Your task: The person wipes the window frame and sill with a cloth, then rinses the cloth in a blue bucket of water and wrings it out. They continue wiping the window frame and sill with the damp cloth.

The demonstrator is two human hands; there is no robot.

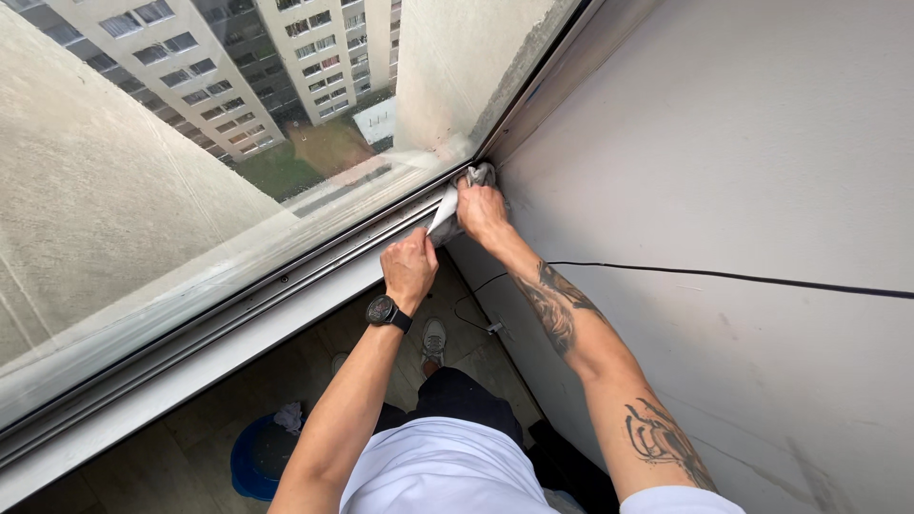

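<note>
Where the window track (286,286) meets the wall (743,171), a grey-white cloth (447,214) is bunched into the corner, one smoother flap hanging toward the sill (190,376). The right hand (483,211) is closed over the crumpled upper part, pressing it into the corner, and the left hand (409,268) is curled shut just below, pinching the cloth's lower edge. Both hands cover much of the cloth, so its full shape cannot be told.

A black round watch (385,311) sits on the left wrist, and dark tattoos mark the right forearm. Beside the hands, the metal track runs as long parallel grooves along the bottom of the dusty glass (143,181), with the pale flat sill under it. The wall is smooth and off-white with faint scuffs; a thin black cable (724,277) crosses it, loops downward and ends at a small clip near the floor. Below, a grey shoe (434,339) stands on brown floor tiles, and a blue bucket (255,462) with a pale rag on its rim sits well apart under the sill.
</note>
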